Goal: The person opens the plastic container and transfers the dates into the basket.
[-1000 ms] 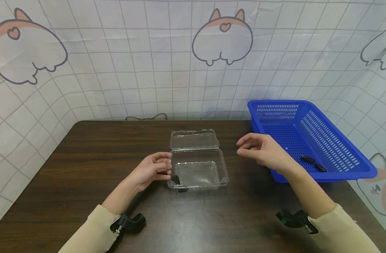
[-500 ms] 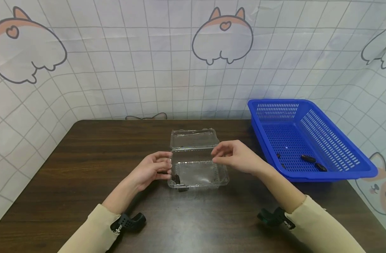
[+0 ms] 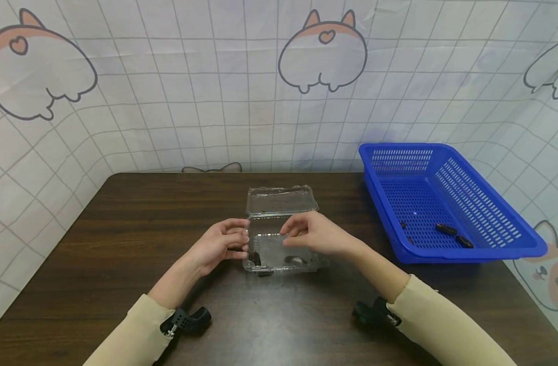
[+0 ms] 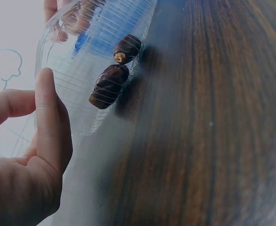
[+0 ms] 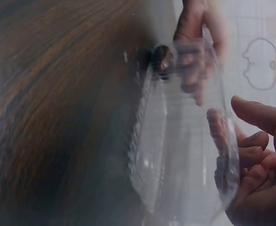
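A clear plastic clamshell box (image 3: pixel 279 249) lies on the table, its lid (image 3: pixel 282 201) folded back. My left hand (image 3: pixel 219 245) rests its fingertips against the box's left wall. Above the right half of the box hovers my right hand (image 3: pixel 320 234); the right wrist view shows a gap between its thumb (image 5: pixel 255 113) and fingers, with nothing held. Two brown dates, one nearer (image 4: pixel 109 87) and one farther (image 4: pixel 127 48), show through the plastic in the left wrist view. From the head, one date (image 3: pixel 255 258) sits at the left front corner, and a blurred dark oval (image 3: pixel 295 260) lies below my right hand.
A blue slotted basket (image 3: pixel 379 198) stands at the right with several dates, among them a pair (image 3: pixel 445 230) near its front. The dark wooden table (image 3: pixel 123 244) backs onto a white checked cloth (image 3: pixel 215 101) with cartoon dogs.
My right hand has moved left from beside the basket to above the box. A dark oval now appears in the box under it. My left hand has stayed in place.
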`<state>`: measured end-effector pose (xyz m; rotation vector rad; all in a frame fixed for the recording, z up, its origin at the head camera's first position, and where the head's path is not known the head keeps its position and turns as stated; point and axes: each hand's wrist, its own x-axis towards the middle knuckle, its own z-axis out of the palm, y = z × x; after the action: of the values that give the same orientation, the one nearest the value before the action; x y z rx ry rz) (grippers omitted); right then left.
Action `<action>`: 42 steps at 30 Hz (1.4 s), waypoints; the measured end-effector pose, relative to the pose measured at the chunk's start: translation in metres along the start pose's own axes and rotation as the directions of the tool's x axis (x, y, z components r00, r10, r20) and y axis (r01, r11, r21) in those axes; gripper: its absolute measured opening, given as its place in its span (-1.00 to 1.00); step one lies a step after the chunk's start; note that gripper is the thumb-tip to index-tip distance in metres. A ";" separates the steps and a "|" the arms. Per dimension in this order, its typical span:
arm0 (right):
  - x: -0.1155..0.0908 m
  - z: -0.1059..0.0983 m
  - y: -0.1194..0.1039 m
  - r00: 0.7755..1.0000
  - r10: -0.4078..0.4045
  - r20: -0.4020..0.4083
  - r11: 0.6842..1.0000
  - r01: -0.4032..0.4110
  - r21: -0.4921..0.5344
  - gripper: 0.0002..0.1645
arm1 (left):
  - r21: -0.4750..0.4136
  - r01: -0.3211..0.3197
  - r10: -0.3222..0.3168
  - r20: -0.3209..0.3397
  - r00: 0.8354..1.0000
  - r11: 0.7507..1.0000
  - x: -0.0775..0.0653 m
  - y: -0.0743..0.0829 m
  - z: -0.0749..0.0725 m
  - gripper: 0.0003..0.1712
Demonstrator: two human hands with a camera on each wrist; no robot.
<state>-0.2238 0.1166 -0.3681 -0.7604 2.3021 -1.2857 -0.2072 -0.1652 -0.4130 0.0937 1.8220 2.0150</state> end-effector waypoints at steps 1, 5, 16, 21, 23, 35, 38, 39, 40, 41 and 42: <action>0.002 0.002 0.000 1.000 -0.006 0.007 1.000 0.006 -0.003 -0.65 | 0.000 0.002 -0.002 -0.002 1.000 1.000 0.000 0.000 0.000 -0.38; 0.009 0.009 -0.001 0.999 -0.029 0.034 0.999 0.029 -0.020 -0.64 | -0.002 0.011 -0.011 -0.013 1.000 1.000 0.001 -0.001 0.000 -0.38; 0.024 0.025 0.005 0.989 0.061 0.138 0.996 -0.069 0.050 -0.59 | -0.012 0.008 -0.008 -0.011 1.000 1.000 0.002 -0.001 0.000 -0.37; 0.030 0.033 0.007 0.982 0.068 0.178 0.996 -0.077 0.045 -0.61 | -0.013 0.008 -0.008 -0.005 1.000 1.000 0.002 -0.001 -0.001 -0.37; 0.032 0.037 0.007 0.982 0.066 0.177 0.997 -0.072 0.030 -0.61 | -0.013 0.008 -0.008 -0.001 1.000 1.000 0.002 -0.002 -0.001 -0.38; 0.042 0.046 0.003 0.985 0.037 0.167 0.996 -0.023 -0.084 -0.69 | -0.003 0.009 -0.009 -0.001 1.000 1.000 0.001 -0.001 -0.002 -0.38; 0.042 0.048 0.003 0.985 0.032 0.169 0.994 -0.014 -0.111 -0.70 | -0.004 0.009 -0.009 -0.001 1.000 1.000 0.001 -0.001 -0.002 -0.39; 0.042 0.048 0.003 0.985 0.034 0.169 0.993 -0.014 -0.118 -0.71 | -0.003 0.009 -0.009 -0.002 1.000 1.000 0.001 -0.002 -0.002 -0.39; 0.041 0.048 0.002 0.985 0.035 0.169 0.992 -0.014 -0.122 -0.73 | -0.002 0.009 -0.009 -0.002 1.000 1.000 0.001 -0.002 -0.002 -0.39; 0.041 0.048 0.002 0.985 0.037 0.168 0.992 -0.016 -0.124 -0.74 | -0.001 0.008 -0.008 -0.003 1.000 1.000 0.001 -0.002 -0.001 -0.39; 0.041 0.048 0.002 0.985 0.037 0.168 0.993 -0.017 -0.120 -0.75 | 0.001 0.008 -0.008 -0.004 1.000 1.000 0.001 -0.002 -0.001 -0.38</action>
<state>-0.2285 0.0604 -0.3972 -0.8405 2.2574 -1.0368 -0.2079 -0.1660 -0.4148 0.0819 1.8231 2.0104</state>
